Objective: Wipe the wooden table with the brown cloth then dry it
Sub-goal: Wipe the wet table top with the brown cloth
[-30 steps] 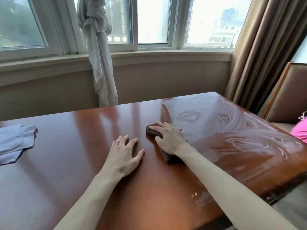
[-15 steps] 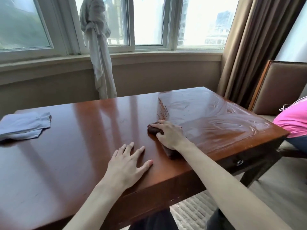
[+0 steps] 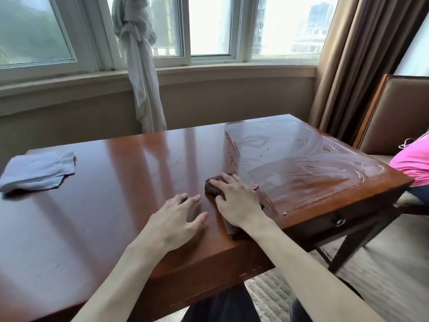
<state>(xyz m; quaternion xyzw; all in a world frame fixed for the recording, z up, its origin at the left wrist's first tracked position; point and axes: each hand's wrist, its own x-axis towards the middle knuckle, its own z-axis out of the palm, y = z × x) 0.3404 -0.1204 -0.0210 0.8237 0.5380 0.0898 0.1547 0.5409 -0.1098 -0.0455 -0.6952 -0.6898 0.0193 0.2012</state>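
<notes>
Since the earlier frame my view has pulled back and more of the near table edge shows, while the right hand [image 3: 239, 203] has kept its place on the brown cloth [image 3: 214, 185], at the boundary between the wet and dry halves of the wooden table [image 3: 120, 196]. I see the right hand lying palm-down on the cloth with fingers spread and lightly bent over it, pressing it flat rather than bunching it, which I take as the way to keep the whole pad in contact for the next stroke. My left hand [image 3: 176, 221] rests flat and empty on the dry wood just beside it, fingers relaxed, likely as a brace while I lean. To the right of the cloth the surface carries pale swirled wet streaks; to the left it looks glossy and untouched, so I judge the wiping about half done. A folded grey-blue cloth [image 3: 37, 170] waits well apart at the far left, presumably kept clear of the wet side for drying later
</notes>
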